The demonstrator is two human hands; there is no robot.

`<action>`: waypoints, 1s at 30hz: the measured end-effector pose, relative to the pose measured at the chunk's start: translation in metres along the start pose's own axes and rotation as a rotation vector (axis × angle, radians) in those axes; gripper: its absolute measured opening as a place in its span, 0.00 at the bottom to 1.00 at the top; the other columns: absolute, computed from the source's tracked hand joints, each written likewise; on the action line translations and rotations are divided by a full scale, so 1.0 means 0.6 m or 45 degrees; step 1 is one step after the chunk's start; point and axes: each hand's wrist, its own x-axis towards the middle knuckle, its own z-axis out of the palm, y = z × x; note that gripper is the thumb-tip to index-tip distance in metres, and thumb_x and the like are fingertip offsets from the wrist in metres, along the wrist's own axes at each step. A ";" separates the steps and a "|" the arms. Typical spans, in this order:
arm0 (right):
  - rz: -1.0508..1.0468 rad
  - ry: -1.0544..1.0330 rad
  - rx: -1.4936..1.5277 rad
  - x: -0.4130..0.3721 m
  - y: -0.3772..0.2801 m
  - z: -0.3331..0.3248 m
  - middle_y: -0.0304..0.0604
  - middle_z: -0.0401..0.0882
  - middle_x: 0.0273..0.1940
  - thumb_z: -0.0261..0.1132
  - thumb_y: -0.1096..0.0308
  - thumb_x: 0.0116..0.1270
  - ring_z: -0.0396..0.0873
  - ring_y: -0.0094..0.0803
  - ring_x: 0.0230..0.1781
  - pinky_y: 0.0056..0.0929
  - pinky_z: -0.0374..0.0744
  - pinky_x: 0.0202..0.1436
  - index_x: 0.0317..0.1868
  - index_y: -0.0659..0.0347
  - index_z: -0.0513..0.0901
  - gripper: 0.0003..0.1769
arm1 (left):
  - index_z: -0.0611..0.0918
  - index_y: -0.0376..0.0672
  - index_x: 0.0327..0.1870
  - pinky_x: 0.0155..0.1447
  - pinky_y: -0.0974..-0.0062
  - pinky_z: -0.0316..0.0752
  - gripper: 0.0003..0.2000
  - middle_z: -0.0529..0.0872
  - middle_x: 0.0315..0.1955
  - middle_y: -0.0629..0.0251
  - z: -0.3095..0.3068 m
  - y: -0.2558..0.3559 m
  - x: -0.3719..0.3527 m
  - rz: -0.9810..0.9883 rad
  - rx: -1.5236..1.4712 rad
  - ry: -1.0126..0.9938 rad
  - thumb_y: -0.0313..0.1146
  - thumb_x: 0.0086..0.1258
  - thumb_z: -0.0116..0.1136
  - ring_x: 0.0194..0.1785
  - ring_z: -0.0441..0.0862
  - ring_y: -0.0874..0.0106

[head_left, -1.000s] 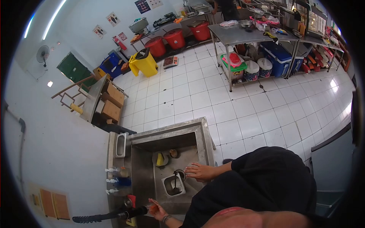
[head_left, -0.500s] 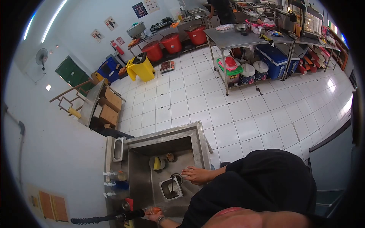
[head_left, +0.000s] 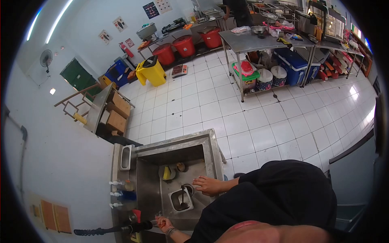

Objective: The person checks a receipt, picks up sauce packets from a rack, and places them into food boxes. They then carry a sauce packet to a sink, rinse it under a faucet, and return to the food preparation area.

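My left hand (head_left: 164,224) is at the nozzle end of a black spray faucet (head_left: 139,227), its fingers loosely bent and apart. A clear glint, perhaps water, shows by its fingertips. My right hand (head_left: 207,186) is held palm down over the right side of the steel sink (head_left: 146,178), fingers spread, holding nothing. Between the hands a small rectangular steel pan (head_left: 175,206) stands in the basin, with a dark-handled utensil, perhaps a ladle (head_left: 183,198), leaning in it. Farther back are a yellow sponge (head_left: 167,173) in a round dish and a small brownish item (head_left: 180,166).
Pump bottles (head_left: 129,196) and a steel tray (head_left: 126,158) line the sink's wall-side ledge. A shelf with cardboard boxes (head_left: 117,121) stands beyond. Across the tiled floor are a yellow bin (head_left: 152,73), red tubs (head_left: 183,45), and a steel table (head_left: 251,42). A person in dark clothes (head_left: 238,12) stands behind it.
My left hand has moved slightly up at the nozzle, and its fingers look more spread. My right hand stays almost in place. The view has shifted slightly.
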 end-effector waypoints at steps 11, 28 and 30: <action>0.025 0.050 -0.003 0.001 0.000 -0.003 0.56 0.66 0.65 0.64 0.68 0.57 0.60 0.49 0.71 0.52 0.59 0.72 0.48 0.62 0.77 0.18 | 0.76 0.33 0.55 0.26 0.83 0.71 0.19 0.76 0.31 0.59 0.068 -0.087 -0.057 0.216 0.662 -0.066 0.18 0.61 0.56 0.28 0.72 0.77; 0.052 0.030 0.003 0.030 -0.021 -0.005 0.52 0.68 0.62 0.66 0.73 0.50 0.62 0.50 0.68 0.52 0.61 0.70 0.47 0.60 0.79 0.20 | 0.75 0.33 0.50 0.56 0.59 0.78 0.17 0.80 0.46 0.48 0.085 -0.122 -0.099 0.229 0.503 -0.234 0.35 0.66 0.46 0.55 0.77 0.51; 0.052 0.029 -0.007 0.029 -0.019 -0.006 0.52 0.68 0.62 0.66 0.73 0.51 0.62 0.50 0.69 0.52 0.61 0.70 0.47 0.60 0.79 0.19 | 0.72 0.32 0.59 0.67 0.49 0.72 0.21 0.76 0.57 0.43 0.059 -0.087 -0.067 0.136 0.460 -0.347 0.35 0.68 0.46 0.64 0.71 0.44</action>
